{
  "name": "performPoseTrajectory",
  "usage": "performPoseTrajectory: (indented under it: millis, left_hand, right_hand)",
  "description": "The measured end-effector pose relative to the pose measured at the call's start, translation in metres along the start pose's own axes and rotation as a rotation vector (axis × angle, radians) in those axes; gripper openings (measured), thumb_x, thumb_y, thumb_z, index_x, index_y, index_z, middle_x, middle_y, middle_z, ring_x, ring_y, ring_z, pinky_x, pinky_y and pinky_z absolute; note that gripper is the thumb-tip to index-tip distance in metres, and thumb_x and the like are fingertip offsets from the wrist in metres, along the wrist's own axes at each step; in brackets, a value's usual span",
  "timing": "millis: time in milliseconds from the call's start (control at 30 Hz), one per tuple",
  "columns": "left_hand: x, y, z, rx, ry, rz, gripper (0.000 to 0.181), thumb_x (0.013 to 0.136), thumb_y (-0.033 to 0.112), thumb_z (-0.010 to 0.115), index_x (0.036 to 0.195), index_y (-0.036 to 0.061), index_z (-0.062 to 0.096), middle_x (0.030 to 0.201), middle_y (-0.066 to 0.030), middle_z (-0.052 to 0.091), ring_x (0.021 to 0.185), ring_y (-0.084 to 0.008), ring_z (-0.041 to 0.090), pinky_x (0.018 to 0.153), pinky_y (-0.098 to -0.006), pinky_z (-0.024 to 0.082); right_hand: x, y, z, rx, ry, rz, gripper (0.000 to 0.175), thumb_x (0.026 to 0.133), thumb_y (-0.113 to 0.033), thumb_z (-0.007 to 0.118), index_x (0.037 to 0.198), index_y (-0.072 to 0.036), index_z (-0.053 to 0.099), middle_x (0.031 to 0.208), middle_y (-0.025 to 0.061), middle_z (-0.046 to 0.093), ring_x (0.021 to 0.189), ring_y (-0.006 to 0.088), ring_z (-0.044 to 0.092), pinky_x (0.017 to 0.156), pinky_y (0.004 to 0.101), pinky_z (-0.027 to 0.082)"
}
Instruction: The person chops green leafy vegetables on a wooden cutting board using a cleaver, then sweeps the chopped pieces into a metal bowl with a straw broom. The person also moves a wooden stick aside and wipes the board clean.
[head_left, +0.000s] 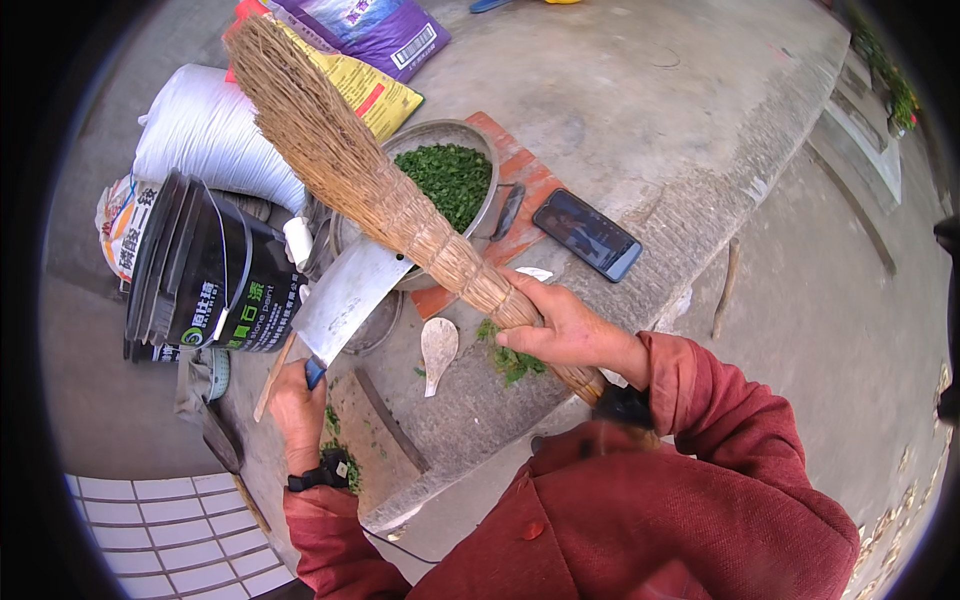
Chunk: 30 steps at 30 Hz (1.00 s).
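Note:
My left hand (298, 401) grips the blue handle of a broad-bladed cleaver (351, 298), its blade pointing up toward the bowl. My right hand (559, 326) is closed around the bound stalk of a straw broom (390, 199), whose bristles reach to the upper left. Under the broom, a metal pot (491, 161) holds chopped greens (450, 176). A wooden cutting board (371, 442) with green scraps lies by my left wrist. Between my hands a pale ladle or scoop (439, 349) rests on the concrete, with loose green leaves (514, 360) near my right hand.
A phone (587, 234) lies right of the pot, beside a reddish board (525, 176). At left are black paint buckets (217, 270) and a white sack (217, 139); purple (405, 37) and yellow (375, 86) bags stand behind. The concrete ledge's edge (720, 240) runs diagonally at right, near a stick (725, 289).

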<state>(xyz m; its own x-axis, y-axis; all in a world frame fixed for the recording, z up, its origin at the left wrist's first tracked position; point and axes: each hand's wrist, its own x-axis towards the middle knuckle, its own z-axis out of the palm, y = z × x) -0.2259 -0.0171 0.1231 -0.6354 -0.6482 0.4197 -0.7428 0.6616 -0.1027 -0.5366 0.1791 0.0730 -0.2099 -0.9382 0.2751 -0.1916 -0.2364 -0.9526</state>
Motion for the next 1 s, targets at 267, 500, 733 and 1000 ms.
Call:
performPoseTrajectory:
  millis: [267,500,733,1000]
  left_hand:
    - [0.003,0.001,0.007,-0.011,0.026,0.024,0.018,0.065,0.010,0.067,0.080,0.0078,0.059,0.075,-0.0110,0.059,0.071,-0.0321,0.058,0.063,-0.0405,0.046]
    - [0.012,0.005,0.013,-0.034,0.046,0.052,0.018,0.063,0.012,0.067,0.077,0.0078,0.056,0.071,-0.0101,0.056,0.069,-0.0310,0.057,0.061,-0.0408,0.045]
    - [0.027,0.011,0.016,-0.014,0.038,0.087,0.018,0.063,0.012,0.067,0.074,0.0071,0.054,0.069,-0.0103,0.055,0.068,-0.0310,0.057,0.060,-0.0404,0.045]
    - [0.009,-0.001,0.015,0.000,0.013,0.032,0.017,0.064,0.012,0.067,0.075,0.0073,0.055,0.070,-0.0111,0.056,0.068,-0.0319,0.057,0.061,-0.0410,0.045]
  right_hand:
    - [-0.005,0.000,-0.006,0.020,0.014,0.113,0.067,0.075,-0.016,0.065,0.132,0.001,0.033,0.110,0.0180,0.056,0.100,0.0216,0.055,0.087,0.0308,0.042]
    - [-0.012,-0.007,-0.011,0.157,-0.026,0.034,0.067,0.075,-0.011,0.064,0.132,0.004,0.032,0.112,0.0143,0.055,0.101,0.0164,0.052,0.088,0.0293,0.040]
    - [-0.024,-0.002,-0.002,0.041,-0.282,0.158,0.070,0.075,-0.016,0.067,0.133,0.001,0.032,0.109,0.0152,0.057,0.101,0.0173,0.054,0.087,0.0300,0.042]
    - [-0.015,0.018,-0.028,-0.038,-0.027,0.261,0.066,0.076,-0.016,0.064,0.132,-0.001,0.035,0.091,0.0096,0.058,0.074,0.0150,0.056,0.066,0.0280,0.047]
